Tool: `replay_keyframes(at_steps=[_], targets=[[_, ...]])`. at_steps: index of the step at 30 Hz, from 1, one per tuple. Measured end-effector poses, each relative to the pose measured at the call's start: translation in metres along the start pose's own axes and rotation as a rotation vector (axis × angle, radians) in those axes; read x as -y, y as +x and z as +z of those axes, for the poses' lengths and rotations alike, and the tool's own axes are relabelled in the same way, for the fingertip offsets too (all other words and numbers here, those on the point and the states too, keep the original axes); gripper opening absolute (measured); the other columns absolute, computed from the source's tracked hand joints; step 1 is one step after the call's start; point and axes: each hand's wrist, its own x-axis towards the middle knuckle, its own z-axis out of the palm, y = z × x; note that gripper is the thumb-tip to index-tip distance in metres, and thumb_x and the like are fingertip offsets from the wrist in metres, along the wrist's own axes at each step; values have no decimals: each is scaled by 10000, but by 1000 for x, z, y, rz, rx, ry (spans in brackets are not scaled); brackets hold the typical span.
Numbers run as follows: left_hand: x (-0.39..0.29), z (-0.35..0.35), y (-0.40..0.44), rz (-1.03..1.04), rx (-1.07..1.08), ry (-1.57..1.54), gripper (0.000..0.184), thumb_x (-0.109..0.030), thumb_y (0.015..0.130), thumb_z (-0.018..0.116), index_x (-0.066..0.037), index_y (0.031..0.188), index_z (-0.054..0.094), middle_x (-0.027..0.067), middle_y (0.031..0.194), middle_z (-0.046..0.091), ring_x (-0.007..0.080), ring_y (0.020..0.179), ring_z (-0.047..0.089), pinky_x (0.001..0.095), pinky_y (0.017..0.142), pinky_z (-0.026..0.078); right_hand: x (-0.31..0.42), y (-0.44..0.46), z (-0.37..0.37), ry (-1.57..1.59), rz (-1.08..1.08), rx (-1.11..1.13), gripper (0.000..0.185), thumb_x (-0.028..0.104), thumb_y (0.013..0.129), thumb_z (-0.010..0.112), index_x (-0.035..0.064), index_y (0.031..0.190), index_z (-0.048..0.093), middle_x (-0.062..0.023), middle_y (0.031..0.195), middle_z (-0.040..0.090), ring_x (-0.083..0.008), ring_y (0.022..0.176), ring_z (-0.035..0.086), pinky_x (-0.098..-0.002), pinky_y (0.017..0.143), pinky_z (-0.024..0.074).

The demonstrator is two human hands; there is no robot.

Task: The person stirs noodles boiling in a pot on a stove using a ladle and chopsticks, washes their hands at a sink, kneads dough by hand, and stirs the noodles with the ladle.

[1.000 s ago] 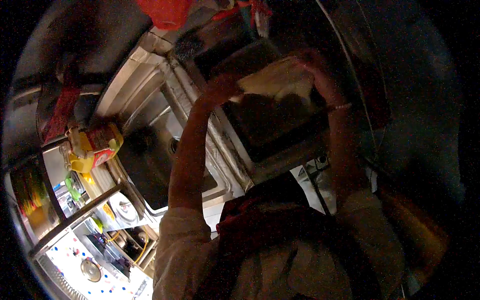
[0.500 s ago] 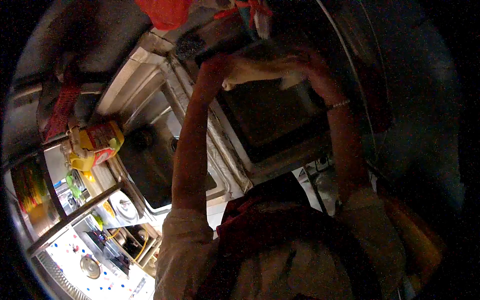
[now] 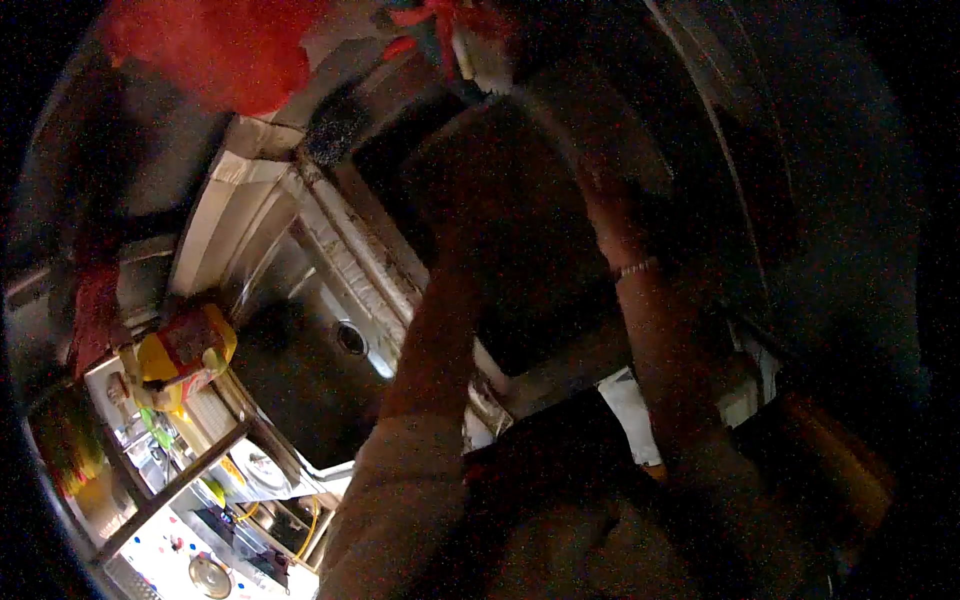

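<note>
Both of my arms reach forward over a dark basin. My left hand is lost in shadow over the basin; its fingers and anything in them cannot be made out. My right hand is at the basin's far right part, dim and blurred, with a bracelet on the wrist. The pale cloth-like item seen earlier between the hands does not show clearly. Left of my left arm lies a metal sink with a round drain.
A red bag-like thing hangs at the top left. A yellow container stands left of the sink. A dark scouring pad rests on the far ledge. Shelves, a stove and a round lid show at the lower left.
The view has shifted, and more of the red thing shows. My hands have dropped deeper into the dark basin. The pale item that was stretched between them is no longer distinguishable.
</note>
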Motion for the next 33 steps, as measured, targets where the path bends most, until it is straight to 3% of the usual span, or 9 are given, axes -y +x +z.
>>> replay_keyframes(at_steps=[4, 9, 13, 17, 20, 28, 30, 31, 33], targets=[[-42, 25, -30, 48, -48, -117, 297, -227, 878, 573, -16, 1081, 624, 148, 952, 666, 291, 853, 634, 376, 745, 508, -46, -3, 0, 13, -91, 21, 500, 384, 947, 472, 95, 1354, 441, -123, 1374, 440, -272, 1230, 440, -397, 1014, 364], [-42, 38, -14, 45, 12, -142, 311, -237, 870, 579, -11, 1080, 621, 154, 948, 664, 308, 847, 636, 383, 733, 512, -17, -13, 10, 680, 457, -41, 469, 390, 915, 516, 105, 1287, 511, -78, 1268, 525, -239, 1114, 513, -359, 953, 398], [-31, 43, -1, 20, 80, -147, 323, -244, 863, 584, -7, 1079, 618, 160, 945, 663, 321, 842, 638, 389, 724, 515, -25, -18, 28, 904, 571, -67, 415, 376, 918, 514, 106, 1230, 564, -72, 1204, 576, -252, 1093, 533, -374, 915, 437], [-21, 44, 3, -18, 106, -158, 335, -252, 856, 589, -3, 1079, 616, 165, 942, 661, 335, 836, 639, 395, 715, 518, -39, -8, 47, 1418, 474, 300, 403, 360, 955, 456, 83, 1228, 558, -91, 1231, 574, -270, 1122, 528, -439, 915, 459], [-21, 48, -2, -50, 93, -166, 344, -258, 851, 593, 0, 1078, 614, 169, 940, 660, 345, 833, 640, 399, 708, 520, -54, -10, 63, 1631, 517, 324, 416, 349, 976, 421, 68, 1265, 525, -87, 1271, 555, -261, 1131, 532, -448, 922, 468], [-107, 6, -86, 263, -243, -174, 369, -273, 838, 603, 8, 1077, 609, 180, 934, 658, 371, 822, 644, 411, 690, 527, -65, 25, 53, 1239, 409, 195, 428, 339, 980, 420, 70, 1307, 486, -87, 1306, 523, -262, 1159, 511, -429, 952, 449], [-107, 3, -82, 204, -93, -103, 418, -304, 827, 619, 12, 1100, 594, 192, 974, 646, 370, 801, 643, 412, 645, 531, -63, 26, 51, 1194, 394, 194, 431, 336, 981, 418, 70, 1315, 478, -88, 1316, 513, -262, 1167, 504, -425, 960, 443], [-103, 7, -73, 57, 140, -94, 426, -311, 827, 621, 10, 1104, 593, 192, 977, 644, 360, 782, 644, 409, 624, 531, -61, 25, 51, 1181, 387, 193, 432, 335, 982, 418, 70, 1318, 475, -89, 1322, 509, -262, 1171, 501, -423, 964, 440], [-83, 40, -44, -140, 348, -92, 417, -322, 821, 625, 4, 1081, 607, 181, 945, 648, 335, 740, 646, 405, 588, 528, -60, 21, 51, 1157, 369, 190, 435, 332, 983, 416, 70, 1326, 467, -90, 1332, 499, -262, 1179, 494, -419, 972, 434]])
